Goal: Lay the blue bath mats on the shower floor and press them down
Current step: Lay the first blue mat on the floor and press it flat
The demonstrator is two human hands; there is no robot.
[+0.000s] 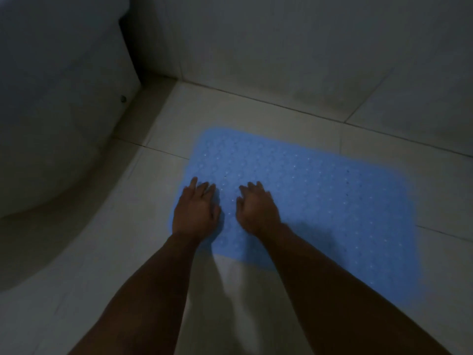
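A dim, tiled shower floor (256, 119) fills the room, with grey walls behind and a curved white fixture (51, 124) to the person's left. One blue bath mat (320, 190) lies flat on the floor, its long side running from the person's near left away to the right. Both bare arms reach down to the mat's left end. The left hand (195, 213) rests palm-down on the left edge, fingers straight and close together. The right hand (257, 210) rests just beside it, fingers slightly bent and spread, holding nothing. Most of the mat stretches off to the right of both hands, so the right hand is nearer the part likely left to press. No second mat is in sight.
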